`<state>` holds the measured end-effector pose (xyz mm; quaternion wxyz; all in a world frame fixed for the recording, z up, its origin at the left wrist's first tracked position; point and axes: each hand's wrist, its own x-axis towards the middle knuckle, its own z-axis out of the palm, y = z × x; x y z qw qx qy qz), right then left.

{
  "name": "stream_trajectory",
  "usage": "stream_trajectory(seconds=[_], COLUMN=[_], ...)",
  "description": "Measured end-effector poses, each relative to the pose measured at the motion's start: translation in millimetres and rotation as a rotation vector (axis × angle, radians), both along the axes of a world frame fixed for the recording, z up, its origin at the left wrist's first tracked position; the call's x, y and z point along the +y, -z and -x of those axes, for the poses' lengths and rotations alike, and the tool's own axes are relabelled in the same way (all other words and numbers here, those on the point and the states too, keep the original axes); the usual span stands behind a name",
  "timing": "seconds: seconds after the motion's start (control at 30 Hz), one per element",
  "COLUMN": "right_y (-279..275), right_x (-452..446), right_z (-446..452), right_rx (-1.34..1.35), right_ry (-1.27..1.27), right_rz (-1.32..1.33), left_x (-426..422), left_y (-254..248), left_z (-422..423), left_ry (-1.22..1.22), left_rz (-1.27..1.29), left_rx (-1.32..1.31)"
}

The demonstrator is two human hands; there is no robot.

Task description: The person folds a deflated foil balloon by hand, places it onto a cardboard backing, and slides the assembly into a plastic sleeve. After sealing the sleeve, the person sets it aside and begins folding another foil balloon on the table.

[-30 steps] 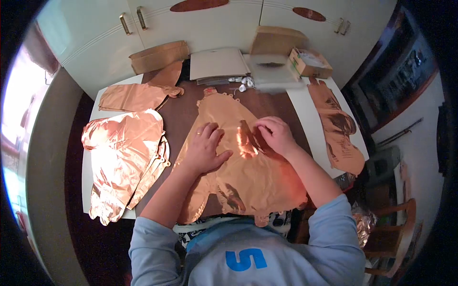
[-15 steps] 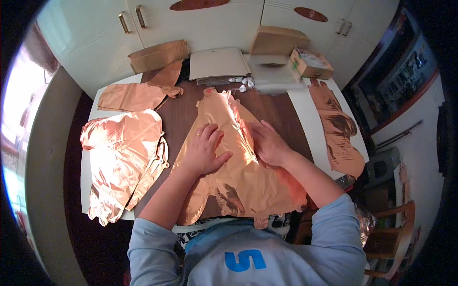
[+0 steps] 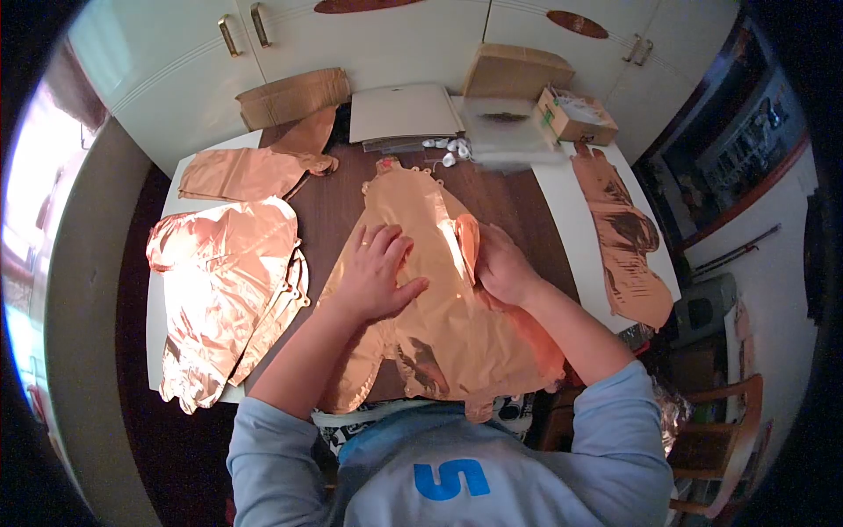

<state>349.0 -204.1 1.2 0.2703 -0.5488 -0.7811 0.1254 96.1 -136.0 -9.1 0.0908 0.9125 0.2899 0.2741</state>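
Observation:
A flat, uninflated rose-gold foil balloon (image 3: 417, 307) lies in front of me on the table, its near end close to my body. My left hand (image 3: 378, 272) rests on its left side, fingers slightly bent and apart, thumb pointing inward. At the right edge, my right hand (image 3: 505, 268) has hold of a raised fold of the foil that curls up beside the fingers; the fingertips are partly hidden behind this fold. Bright light glints along the crease.
More flat foil balloons (image 3: 228, 281) are stacked at the left, with others (image 3: 250, 171) behind them. A crumpled foil piece (image 3: 623, 241) lies at the right. At the back stand cardboard sheets (image 3: 404, 114), white ribbon rolls (image 3: 450, 156), clear plastic bags (image 3: 505, 132) and a small box (image 3: 575, 119).
The right edge of the foil is now lifted into a rounded fold at my right hand, and the upper part lies flatter. My left hand has barely moved.

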Motion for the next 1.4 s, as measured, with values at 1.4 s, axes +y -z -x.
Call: stream_trajectory(seconds=[1.4], right_y=[5.7], right_x=[7.6], right_z=[-0.8], right_rx=[-0.51], right_ry=[0.023], right_rz=[0.192], left_x=[12.8], left_y=[8.9], left_z=[-31.9], left_ry=[0.275], left_rz=[0.046], left_rx=[-0.06])
